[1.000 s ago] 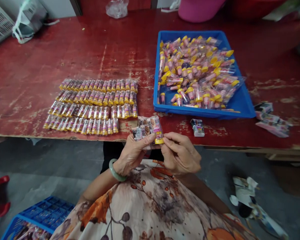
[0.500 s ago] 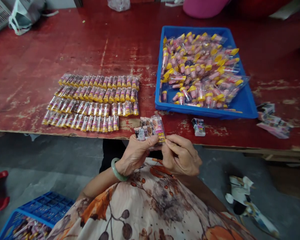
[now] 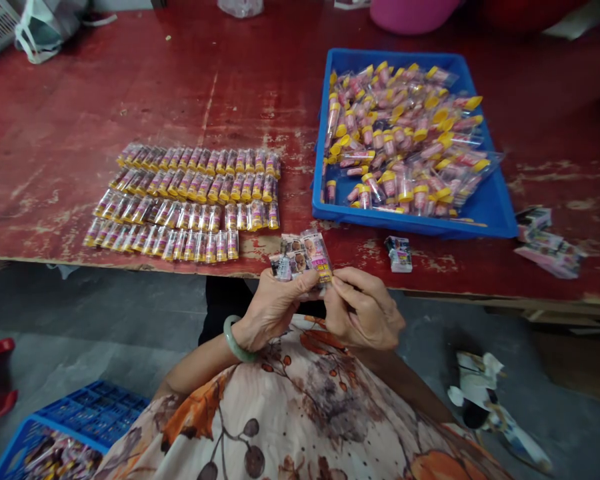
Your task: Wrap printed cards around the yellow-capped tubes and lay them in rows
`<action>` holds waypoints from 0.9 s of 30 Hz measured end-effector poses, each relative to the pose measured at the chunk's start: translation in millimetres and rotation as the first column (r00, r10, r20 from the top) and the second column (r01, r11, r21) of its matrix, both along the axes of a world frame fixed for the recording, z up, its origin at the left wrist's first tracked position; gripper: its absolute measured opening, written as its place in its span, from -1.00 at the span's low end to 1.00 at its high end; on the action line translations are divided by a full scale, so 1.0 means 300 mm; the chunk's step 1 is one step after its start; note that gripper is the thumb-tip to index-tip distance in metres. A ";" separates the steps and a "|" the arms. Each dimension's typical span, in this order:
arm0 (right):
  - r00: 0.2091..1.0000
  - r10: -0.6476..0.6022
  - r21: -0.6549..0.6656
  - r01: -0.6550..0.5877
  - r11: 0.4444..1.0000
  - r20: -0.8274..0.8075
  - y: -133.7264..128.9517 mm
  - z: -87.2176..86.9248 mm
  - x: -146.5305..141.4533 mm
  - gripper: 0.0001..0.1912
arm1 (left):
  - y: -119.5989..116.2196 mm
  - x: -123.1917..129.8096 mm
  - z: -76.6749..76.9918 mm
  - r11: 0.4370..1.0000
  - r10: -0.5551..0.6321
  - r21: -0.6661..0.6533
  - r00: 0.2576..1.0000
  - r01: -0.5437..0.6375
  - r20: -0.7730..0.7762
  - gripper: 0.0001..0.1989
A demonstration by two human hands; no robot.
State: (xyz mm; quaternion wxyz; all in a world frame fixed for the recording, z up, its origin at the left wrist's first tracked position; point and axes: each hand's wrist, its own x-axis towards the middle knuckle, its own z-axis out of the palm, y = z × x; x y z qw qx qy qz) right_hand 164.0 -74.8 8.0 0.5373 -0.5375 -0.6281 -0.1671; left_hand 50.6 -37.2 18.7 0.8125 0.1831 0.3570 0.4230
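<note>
Two hands work at the front edge of one red desk (image 3: 190, 93). The left hand (image 3: 273, 303), with one green bangle (image 3: 236, 340) at the wrist, holds one tube (image 3: 321, 260) and a group of printed labels (image 3: 291, 255); overlap prevents a count of the labels. Its fingers are narrow around them. The right hand (image 3: 367, 310) has its thumb and forefinger pinched at the lower corner of the same tube, which lies between the hands. Four rows of tubes (image 3: 180, 200) lie to the left. One blue tray (image 3: 415, 225) holds many yellow-capped tubes (image 3: 390, 137), too jumbled to count. One stack of labels (image 3: 399, 255) lies just in front of the tray.
</note>
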 end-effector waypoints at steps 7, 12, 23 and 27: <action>0.991 0.109 -0.060 -0.113 0.992 -0.076 0.020 -0.003 0.003 -0.69 | 0.020 -0.019 0.016 1.000 0.026 -0.007 1.000 -0.026 0.003 -0.69; 0.793 0.295 -0.222 -0.468 0.856 -0.532 0.031 0.011 0.037 -0.76 | 0.039 -0.053 0.011 0.999 -0.020 0.039 1.000 0.020 -0.009 -0.66; 0.371 0.032 -0.293 -0.780 0.552 -0.928 0.256 0.055 -0.179 -0.65 | 0.072 -0.245 -0.072 0.967 0.222 0.135 0.975 -0.218 -0.016 -0.66; 0.174 -0.059 -0.182 -0.878 0.444 -0.983 0.376 0.082 -0.358 -0.62 | 0.106 -0.385 -0.085 0.879 0.475 0.080 0.879 -0.471 -0.039 -0.61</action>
